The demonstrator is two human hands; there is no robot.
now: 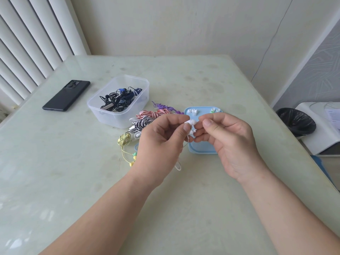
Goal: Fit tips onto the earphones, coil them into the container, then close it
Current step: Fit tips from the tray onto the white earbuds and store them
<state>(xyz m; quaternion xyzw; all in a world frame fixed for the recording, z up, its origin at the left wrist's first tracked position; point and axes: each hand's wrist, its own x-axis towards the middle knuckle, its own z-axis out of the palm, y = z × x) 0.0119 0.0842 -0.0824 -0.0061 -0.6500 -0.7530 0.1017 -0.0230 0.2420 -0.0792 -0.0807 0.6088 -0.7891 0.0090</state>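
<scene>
Between left hand (161, 142) and right hand (228, 142), white earbuds (191, 126), pinched.

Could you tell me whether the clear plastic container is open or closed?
Open: the clear container has no lid on, with dark earphones visible inside.

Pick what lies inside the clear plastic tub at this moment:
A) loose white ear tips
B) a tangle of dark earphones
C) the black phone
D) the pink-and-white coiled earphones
B: the clear tub holds a tangle of dark earphones, while the pink-and-white coil lies on the table beside it, the phone lies apart to its left, and the loose tips sit on the blue lid.
</scene>
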